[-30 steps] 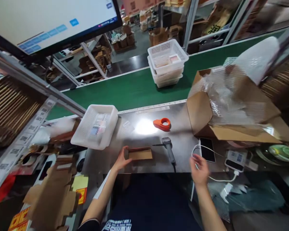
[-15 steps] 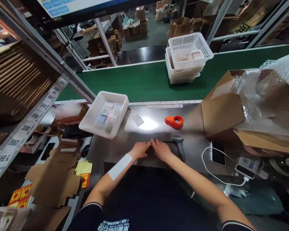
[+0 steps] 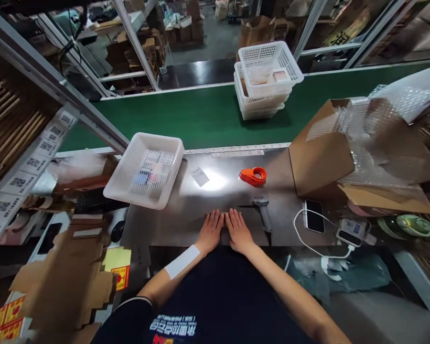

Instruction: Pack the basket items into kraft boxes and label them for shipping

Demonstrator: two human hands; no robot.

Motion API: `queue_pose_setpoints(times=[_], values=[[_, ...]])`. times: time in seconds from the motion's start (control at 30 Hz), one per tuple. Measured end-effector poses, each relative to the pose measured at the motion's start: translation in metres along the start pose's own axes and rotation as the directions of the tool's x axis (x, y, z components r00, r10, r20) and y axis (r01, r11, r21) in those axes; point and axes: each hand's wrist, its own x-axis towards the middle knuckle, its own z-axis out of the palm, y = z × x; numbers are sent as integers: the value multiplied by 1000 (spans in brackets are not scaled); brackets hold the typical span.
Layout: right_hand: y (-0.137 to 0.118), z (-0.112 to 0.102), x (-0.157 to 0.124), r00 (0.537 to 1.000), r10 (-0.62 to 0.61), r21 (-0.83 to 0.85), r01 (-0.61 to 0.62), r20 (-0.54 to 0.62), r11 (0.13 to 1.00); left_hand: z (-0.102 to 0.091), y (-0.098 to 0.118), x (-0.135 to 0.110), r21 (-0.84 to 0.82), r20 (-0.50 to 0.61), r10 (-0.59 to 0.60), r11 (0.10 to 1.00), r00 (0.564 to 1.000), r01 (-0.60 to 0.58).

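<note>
My left hand (image 3: 211, 230) and my right hand (image 3: 238, 230) lie flat side by side on the steel table (image 3: 186, 215), fingers stretched forward. They press down on a small flat cardboard piece, almost wholly hidden beneath them. A black barcode scanner (image 3: 262, 211) lies just right of my right hand. An orange tape dispenser (image 3: 253, 176) sits farther back. A small paper label (image 3: 199, 176) lies on the table ahead of my left hand.
A white mesh basket (image 3: 145, 168) with small packets sits tilted at the table's left. Stacked white baskets (image 3: 265, 79) stand on the green conveyor (image 3: 186, 119). An open carton with bubble wrap (image 3: 358, 143) fills the right. A phone (image 3: 314, 216) on a white cable lies beside it. Flat cartons (image 3: 71, 282) pile at lower left.
My right hand came in from the right to join the left on the cardboard piece. Both hands then slid back toward me and flattened on it. My view tilted down.
</note>
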Motion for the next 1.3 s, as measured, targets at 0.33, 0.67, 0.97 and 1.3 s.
queue_pose_setpoints(times=[0.33, 0.67, 0.97, 1.3], values=[[75, -87, 34, 932, 220, 848, -354, 287, 394, -84, -29, 46, -355, 62, 503, 819, 862, -452], [1, -14, -85, 670, 739, 787, -420, -66, 451, -22, -47, 6, -290, -11, 391, 880, 920, -377], [-41, 40, -97, 325, 923, 348, -858, -206, 379, 1, -102, -56, -91, -196, 348, 925, 917, -370], [-122, 113, -195, 372, 902, 465, -773, -216, 431, -37, -66, -30, -593, 164, 272, 795, 948, -126]])
